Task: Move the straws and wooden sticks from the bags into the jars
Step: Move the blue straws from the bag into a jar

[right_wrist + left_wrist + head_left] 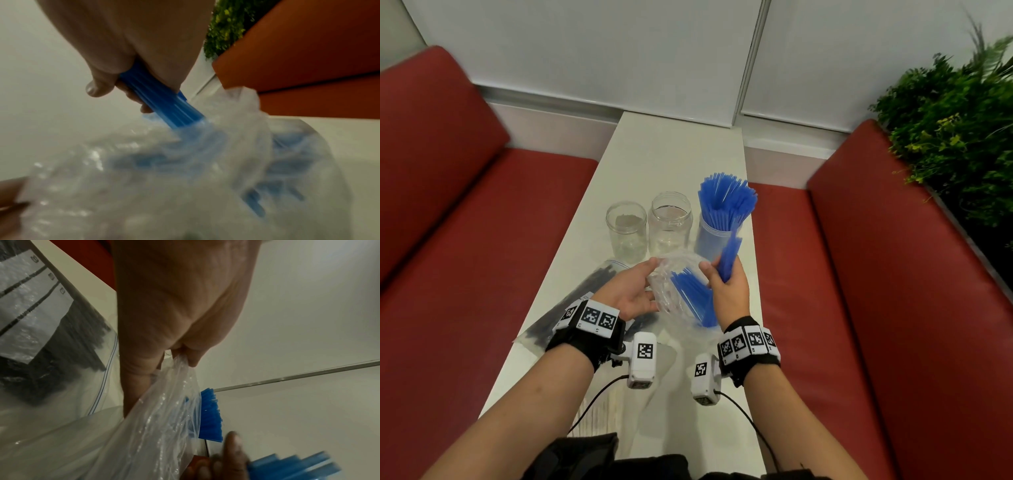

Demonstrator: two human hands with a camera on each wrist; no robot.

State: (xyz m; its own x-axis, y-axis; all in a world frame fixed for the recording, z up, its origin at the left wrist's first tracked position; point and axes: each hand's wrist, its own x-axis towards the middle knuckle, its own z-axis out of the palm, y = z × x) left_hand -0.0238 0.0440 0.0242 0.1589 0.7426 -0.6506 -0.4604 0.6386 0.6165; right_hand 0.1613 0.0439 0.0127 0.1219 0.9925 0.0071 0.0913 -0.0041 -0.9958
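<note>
My left hand (635, 289) pinches the rim of a clear plastic bag (674, 298) and holds it up over the table; the pinch shows at my fingertips (180, 353) in the left wrist view. More blue straws (693, 296) lie inside that bag. My right hand (726, 279) grips a bundle of blue straws (731, 255) just above the bag's mouth, with the bundle (162, 100) passing through my fist. Behind it the rightmost jar (714, 236) holds many blue straws (726, 198). Two clear jars (626, 229) (670, 222) stand to its left, without straws.
A zip bag of dark sticks (585, 301) lies on the white table (671, 154) under my left wrist. Red bench seats (465, 240) (876, 274) flank the narrow table. Green plants (955, 130) stand at the far right.
</note>
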